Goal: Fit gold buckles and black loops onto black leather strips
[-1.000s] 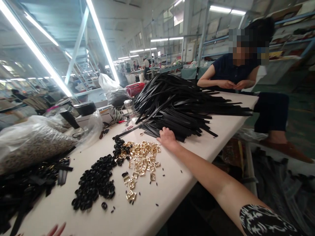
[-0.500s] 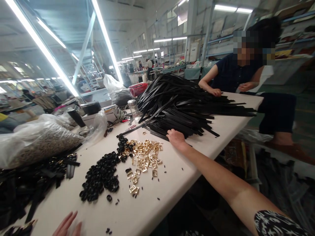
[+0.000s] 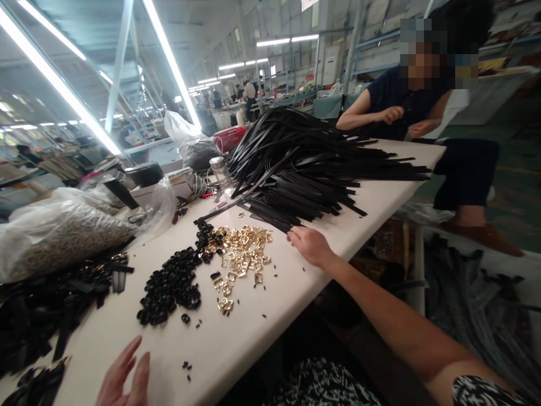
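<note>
My right hand (image 3: 311,246) is closed, with its thumb and fingers pinched on the end of a black strap (image 3: 273,224) at the near edge of a big heap of black straps (image 3: 296,192). Lower left, my left hand (image 3: 125,376) is held open above the table, thumb and fingers apart, with nothing in it. Between the hands lie a pile of gold buckles (image 3: 245,248) and a pile of small black loops (image 3: 169,293). The two piles touch at the top. A single black loop (image 3: 185,318) lies apart from its pile.
Along the left side are a clear plastic bag of metal pieces (image 3: 71,225) and a dark pile of straps with buckles (image 3: 54,304). A glass jar (image 3: 220,176) stands behind the piles. Across the table sits a co-worker (image 3: 401,115). A crate of straps (image 3: 465,293) is below right.
My left hand has come further into view, up and to the right. My right hand's fingers have drawn slightly away from the strap heap. The co-worker has lifted one hand off the straps.
</note>
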`<state>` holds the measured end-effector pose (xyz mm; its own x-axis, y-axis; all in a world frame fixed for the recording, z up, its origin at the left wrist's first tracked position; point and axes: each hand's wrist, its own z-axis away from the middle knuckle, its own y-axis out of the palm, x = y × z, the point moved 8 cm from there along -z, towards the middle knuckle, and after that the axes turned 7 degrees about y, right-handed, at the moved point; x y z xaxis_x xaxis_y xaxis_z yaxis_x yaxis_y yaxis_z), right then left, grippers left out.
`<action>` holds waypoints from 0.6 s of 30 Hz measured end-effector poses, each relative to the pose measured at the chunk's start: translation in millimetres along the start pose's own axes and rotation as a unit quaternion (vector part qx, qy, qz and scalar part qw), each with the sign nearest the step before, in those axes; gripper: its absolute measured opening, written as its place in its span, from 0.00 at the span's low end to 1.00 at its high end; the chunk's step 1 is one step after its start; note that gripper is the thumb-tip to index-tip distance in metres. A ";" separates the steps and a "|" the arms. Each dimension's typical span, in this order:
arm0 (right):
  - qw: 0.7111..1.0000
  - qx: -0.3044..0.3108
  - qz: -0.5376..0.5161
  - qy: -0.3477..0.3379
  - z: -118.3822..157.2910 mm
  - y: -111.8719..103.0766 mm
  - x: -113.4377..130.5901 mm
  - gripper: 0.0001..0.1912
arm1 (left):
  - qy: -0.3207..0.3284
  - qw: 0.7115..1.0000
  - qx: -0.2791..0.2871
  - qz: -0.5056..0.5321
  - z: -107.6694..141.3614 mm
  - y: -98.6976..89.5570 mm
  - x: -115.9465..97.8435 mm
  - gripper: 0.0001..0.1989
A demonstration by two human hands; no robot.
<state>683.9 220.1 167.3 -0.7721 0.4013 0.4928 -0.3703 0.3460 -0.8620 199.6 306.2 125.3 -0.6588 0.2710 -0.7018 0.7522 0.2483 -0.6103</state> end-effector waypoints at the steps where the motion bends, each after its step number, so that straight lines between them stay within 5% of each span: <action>1: 0.996 0.054 -0.067 -0.019 16.8 9.0 7.2 0.21 | -0.033 0.998 0.027 0.047 9.0 11.3 -10.8 0.26; 3: 0.949 0.188 -0.248 -0.053 55.3 29.4 26.4 0.22 | -0.081 0.968 0.120 0.203 28.8 46.3 -40.4 0.33; 6: 0.835 0.343 -0.427 -0.046 111.1 51.2 50.5 0.23 | -0.147 0.892 0.204 0.376 53.0 90.5 -83.1 0.37; 11: 0.775 0.446 -0.448 -0.003 158.4 66.6 59.1 0.23 | -0.220 0.826 0.235 0.463 66.7 116.8 -106.6 0.23; 14: 0.792 0.458 -0.404 -0.023 163.5 67.7 57.8 0.22 | -0.251 0.806 0.245 0.477 71.6 117.2 -104.9 0.18; 18: 0.913 0.326 -0.209 -0.126 154.3 59.0 63.0 0.12 | -0.279 0.800 0.245 0.471 80.0 115.9 -104.0 0.18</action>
<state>533.7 134.9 129.2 -0.5569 0.1123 0.8229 -0.8252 -0.1871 -0.5329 356.0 232.4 98.1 0.2075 -0.3680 -0.9064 0.9159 -0.2524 0.3121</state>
